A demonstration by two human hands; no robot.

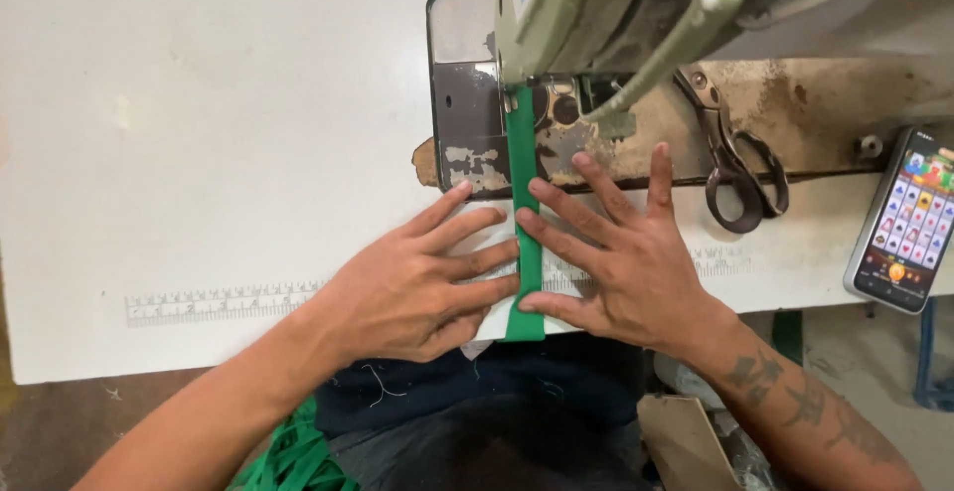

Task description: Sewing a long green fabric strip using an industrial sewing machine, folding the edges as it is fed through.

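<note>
At the bottom of the frame, dark cloth [517, 392] covers the person's lap, with a heap of green strips [293, 456] at lower left and a brown cardboard piece [686, 441] at lower right. Both forearms rise from the bottom edge toward the centre; the right one carries dark tattoo marks. The left hand [412, 287] lies flat, palm down, at centre frame on the white table [199, 103], fingers spread apart and extended toward the right, their tips touching the left edge of the green strip [524, 233]. The right hand [621, 257] lies flat, palm down, just right of centre, fingers spread apart; the thumb and two lower fingertips press on the strip's right edge and top surface, while the other fingers point up toward the machine bed. Neither hand is closed around anything; both press the strip against the table. The strip runs vertically through centre frame, from the table's near edge, where its end overhangs, up between the two hands and under the sewing machine head [606, 14] at upper centre. A printed ruler scale [214, 304] runs horizontally along the table at left, continuing under the hands to the right. Beyond the hands, the worn metal machine bed [815, 103] spans upper centre to upper right. Scissors [740, 168] lie on it at right of centre, well apart from the right hand. A phone [899, 223] with a lit screen rests at the right edge.
</note>
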